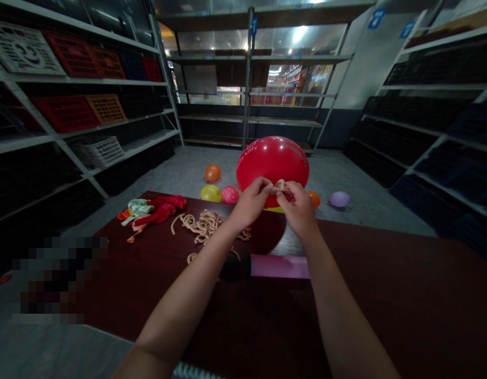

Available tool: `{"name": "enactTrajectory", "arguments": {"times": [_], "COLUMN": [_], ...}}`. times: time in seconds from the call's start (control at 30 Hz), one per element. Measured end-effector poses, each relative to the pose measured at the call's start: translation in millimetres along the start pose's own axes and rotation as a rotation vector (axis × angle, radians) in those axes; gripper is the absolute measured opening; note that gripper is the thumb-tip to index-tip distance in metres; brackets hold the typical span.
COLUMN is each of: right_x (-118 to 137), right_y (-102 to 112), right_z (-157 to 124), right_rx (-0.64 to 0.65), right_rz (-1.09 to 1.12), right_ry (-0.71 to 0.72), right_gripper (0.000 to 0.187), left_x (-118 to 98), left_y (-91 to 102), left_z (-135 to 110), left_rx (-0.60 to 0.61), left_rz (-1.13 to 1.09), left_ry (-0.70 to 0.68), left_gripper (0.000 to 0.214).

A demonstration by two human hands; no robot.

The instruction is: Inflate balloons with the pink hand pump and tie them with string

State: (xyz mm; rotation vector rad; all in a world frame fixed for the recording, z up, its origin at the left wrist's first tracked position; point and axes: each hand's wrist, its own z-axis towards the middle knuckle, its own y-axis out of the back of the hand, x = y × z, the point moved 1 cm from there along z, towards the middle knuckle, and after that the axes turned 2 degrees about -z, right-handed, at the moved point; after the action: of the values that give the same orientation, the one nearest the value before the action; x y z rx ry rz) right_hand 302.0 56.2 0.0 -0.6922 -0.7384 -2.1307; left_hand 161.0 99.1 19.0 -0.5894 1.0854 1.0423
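Observation:
A blown-up red balloon (272, 160) with white lettering floats just above the dark red table (385, 295), held at its neck. My left hand (251, 202) and my right hand (298, 208) are both closed in pinches at the neck, with a pale rubber band looped between the fingers. A pile of pale rubber bands (201, 225) lies on the table to the left of my left arm. A pink hand pump (277, 266) with a black end lies across the table between my forearms.
Uninflated balloons (154, 210) in red, green and orange lie at the table's far left. Inflated orange (212, 172), yellow (210, 193), pink (230, 195) and purple (340, 199) balloons rest on the grey floor beyond. Metal shelving with crates lines both sides and the back.

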Motion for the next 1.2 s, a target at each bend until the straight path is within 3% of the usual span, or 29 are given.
{"name": "enactTrajectory", "arguments": {"times": [0.13, 0.27, 0.5, 0.6, 0.77, 0.9, 1.07, 1.2], "right_x": [6.1, 4.0, -0.3, 3.4, 9.9, 15.4, 24.8, 36.8], "right_y": [7.1, 8.5, 2.2, -3.4, -17.6, -30.5, -34.6, -28.8], "right_z": [1.3, 1.9, 3.3, 1.9, -2.9, -6.9, -8.7, -8.6], "right_rx": [0.026, 0.048, 0.056, 0.029, -0.063, -0.114, -0.003, 0.05], "right_rz": [-0.11, -0.008, 0.275, 0.35, 0.403, 0.393, 0.255, 0.043], "right_ry": [0.053, -0.018, -0.201, -0.216, -0.179, -0.188, -0.157, -0.018], "right_gripper": [0.013, 0.02, 0.027, 0.025, 0.019, 0.02, 0.024, 0.029], "left_x": [-4.7, -3.4, 1.9, -1.0, -3.1, 0.1, 4.3, -0.3], "left_y": [3.5, 8.6, 8.7, 7.1, 7.9, 9.1, 16.2, 23.7], "left_z": [-3.6, -3.9, -0.6, -1.9, -3.7, -4.6, 2.2, 7.4], "left_rx": [0.153, 0.199, 0.019, -0.044, -0.109, -0.233, -0.386, -0.403], "left_rz": [-0.169, -0.092, 0.196, 0.225, 0.205, 0.147, -0.062, -0.207], "left_ry": [0.114, -0.046, -0.323, -0.354, -0.344, -0.334, -0.198, -0.113], "left_gripper": [0.026, 0.032, 0.008, 0.013, 0.011, 0.018, 0.023, 0.032]}}
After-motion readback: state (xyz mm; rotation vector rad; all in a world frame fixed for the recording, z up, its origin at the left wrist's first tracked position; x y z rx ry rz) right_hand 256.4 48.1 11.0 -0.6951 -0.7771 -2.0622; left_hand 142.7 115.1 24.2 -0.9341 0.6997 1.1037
